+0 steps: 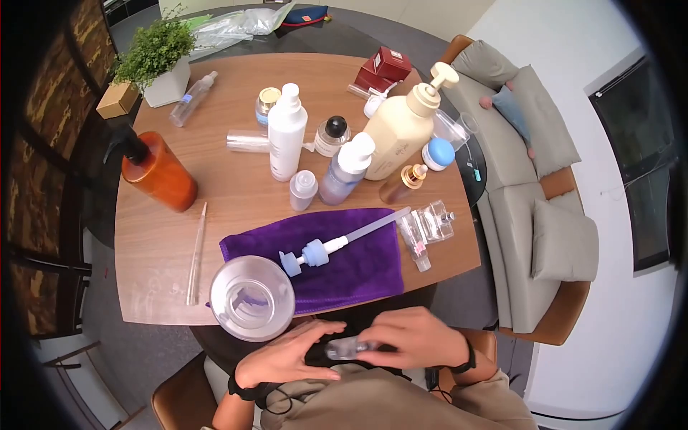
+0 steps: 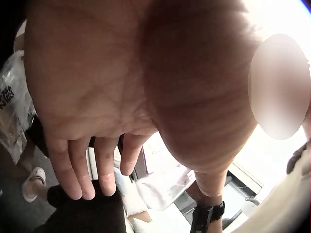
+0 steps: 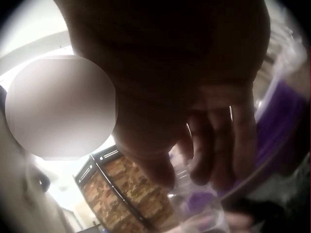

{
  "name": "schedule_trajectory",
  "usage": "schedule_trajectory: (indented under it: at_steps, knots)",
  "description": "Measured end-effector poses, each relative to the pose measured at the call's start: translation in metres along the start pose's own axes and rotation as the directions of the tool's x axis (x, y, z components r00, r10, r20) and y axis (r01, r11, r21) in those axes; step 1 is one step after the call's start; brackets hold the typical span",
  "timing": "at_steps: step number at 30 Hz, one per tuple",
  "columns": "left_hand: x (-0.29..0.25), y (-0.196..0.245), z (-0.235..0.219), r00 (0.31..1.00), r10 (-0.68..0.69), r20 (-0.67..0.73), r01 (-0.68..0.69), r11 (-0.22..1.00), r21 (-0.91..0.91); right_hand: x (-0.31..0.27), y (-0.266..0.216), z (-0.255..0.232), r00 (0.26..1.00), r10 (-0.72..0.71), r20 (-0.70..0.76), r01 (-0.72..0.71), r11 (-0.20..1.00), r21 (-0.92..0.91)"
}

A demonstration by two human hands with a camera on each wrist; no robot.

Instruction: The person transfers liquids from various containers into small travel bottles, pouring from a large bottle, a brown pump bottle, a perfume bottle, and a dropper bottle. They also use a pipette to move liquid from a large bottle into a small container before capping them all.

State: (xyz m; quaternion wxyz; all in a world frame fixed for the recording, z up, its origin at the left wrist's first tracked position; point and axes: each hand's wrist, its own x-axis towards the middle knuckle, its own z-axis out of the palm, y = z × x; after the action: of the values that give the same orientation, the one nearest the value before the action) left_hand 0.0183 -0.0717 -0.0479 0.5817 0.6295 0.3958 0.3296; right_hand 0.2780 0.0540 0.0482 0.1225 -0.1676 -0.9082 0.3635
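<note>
Over the lap, at the table's near edge, my right hand (image 1: 419, 340) pinches a small clear bottle (image 1: 345, 349). In the right wrist view the thumb and fingers close round the neck of that bottle (image 3: 199, 208), whose lower part looks see-through. My left hand (image 1: 287, 358) is held beside it with fingers extended and thumb apart, palm toward the bottle. The left wrist view shows the bare palm and loose fingers (image 2: 104, 165) holding nothing. Just beyond the left hand stands a clear round container (image 1: 252, 297), overlapping a purple cloth (image 1: 351, 276) that bears a blue-and-white pump head (image 1: 313, 253) with a long tube.
A plastic pipette (image 1: 196, 258) lies left, near an amber pump bottle (image 1: 161, 172). Mid-table stand a white bottle (image 1: 287, 136), a cream pump bottle (image 1: 403, 129) and several smaller bottles. Small clear bottles (image 1: 433, 222) lie right of the cloth. A potted plant (image 1: 161, 61) stands at the back.
</note>
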Motion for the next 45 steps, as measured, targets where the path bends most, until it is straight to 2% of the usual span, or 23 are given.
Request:
schedule_trajectory:
  at_steps: [1,2,4,5,6,8,9,10,12,15,21,24,26,27,32,37,39,40,42,43,44,45]
  knots:
    - [0.007,0.005,0.006,0.996,0.077,-0.044,-0.08,0.995,-0.06,-0.002,0.002,0.014,1.0,-0.017,0.009,0.017,1.0,-0.001]
    - [0.008,-0.001,0.006,0.997,0.067,-0.037,-0.07,0.995,-0.067,-0.005,0.006,0.026,0.999,-0.033,0.021,0.033,0.999,0.003]
    - [0.013,-0.021,0.006,0.973,-0.035,0.23,0.044,0.999,-0.031,-0.009,0.018,0.043,0.999,-0.01,0.047,0.006,0.997,0.078]
    - [0.012,-0.022,0.008,0.987,0.025,0.158,-0.007,0.993,-0.118,-0.011,0.021,0.048,0.997,0.005,0.074,-0.016,0.99,0.142]
    - [0.011,-0.024,0.003,0.983,-0.045,0.178,0.05,0.999,-0.022,-0.009,0.022,0.048,0.993,0.04,0.107,-0.058,0.984,0.167]
    - [0.005,-0.034,0.0,0.997,-0.051,0.052,0.05,0.999,0.02,-0.011,0.034,0.049,0.952,0.168,0.256,-0.228,0.948,0.222]
    - [-0.003,-0.047,0.003,0.997,-0.072,-0.008,0.072,0.997,-0.012,-0.017,0.05,0.057,0.931,0.189,0.312,-0.267,0.936,0.228]
    - [-0.008,-0.052,0.002,0.993,-0.113,-0.045,0.113,0.993,0.011,-0.021,0.062,0.062,0.878,0.261,0.401,-0.371,0.901,0.226]
    - [-0.023,-0.053,0.0,0.98,-0.173,-0.1,0.172,0.985,-0.022,-0.032,0.081,0.074,0.832,0.359,0.423,-0.404,0.914,0.02]
    - [-0.047,-0.062,0.001,0.968,-0.182,-0.17,0.176,0.983,-0.048,-0.041,0.1,0.09,0.806,0.368,0.464,-0.376,0.923,-0.079]
    - [-0.085,-0.09,0.007,0.933,-0.218,-0.285,0.172,0.969,-0.177,-0.034,0.115,0.122,0.745,0.368,0.557,-0.406,0.912,-0.058]
    - [-0.096,-0.101,0.006,0.921,-0.253,-0.295,0.198,0.958,-0.205,-0.03,0.116,0.137,0.749,0.345,0.565,-0.393,0.919,-0.04]
    - [-0.1,-0.112,0.007,0.912,-0.244,-0.33,0.155,0.949,-0.274,-0.029,0.116,0.144,0.745,0.351,0.568,-0.4,0.916,-0.041]
    - [-0.102,-0.116,0.007,0.914,-0.242,-0.325,0.149,0.947,-0.285,-0.033,0.121,0.149,0.774,0.293,0.561,-0.329,0.944,-0.039]
    - [-0.111,-0.123,0.011,0.911,-0.207,-0.356,0.091,0.944,-0.317,-0.033,0.11,0.149,0.736,0.353,0.578,-0.379,0.922,-0.08]
    - [-0.119,-0.122,0.014,0.885,-0.281,-0.372,0.125,0.912,-0.39,-0.036,0.11,0.137,0.731,0.371,0.573,-0.397,0.914,-0.085]
    - [-0.118,-0.123,0.014,0.89,-0.26,-0.374,0.108,0.919,-0.38,-0.047,0.118,0.13,0.785,0.374,0.493,-0.406,0.913,-0.045]
    - [-0.117,-0.123,0.013,0.893,-0.24,-0.38,0.089,0.924,-0.373,-0.051,0.116,0.123,0.79,0.374,0.487,-0.405,0.913,-0.044]
    - [-0.115,-0.112,0.016,0.907,-0.198,-0.371,0.089,0.952,-0.291,-0.055,0.098,0.107,0.819,0.398,0.413,-0.377,0.916,-0.136]
    - [-0.114,-0.091,0.015,0.92,-0.13,-0.369,0.073,0.984,-0.164,-0.055,0.086,0.098,0.844,0.382,0.377,-0.354,0.924,-0.143]
    - [-0.11,-0.086,0.015,0.93,0.049,-0.364,-0.055,0.998,-0.006,-0.056,0.075,0.09,0.884,0.313,0.347,-0.301,0.949,-0.091]
    - [-0.108,-0.072,0.02,0.939,-0.03,-0.343,-0.019,0.99,-0.14,-0.05,0.051,0.079,0.888,0.327,0.323,-0.36,0.932,0.047]
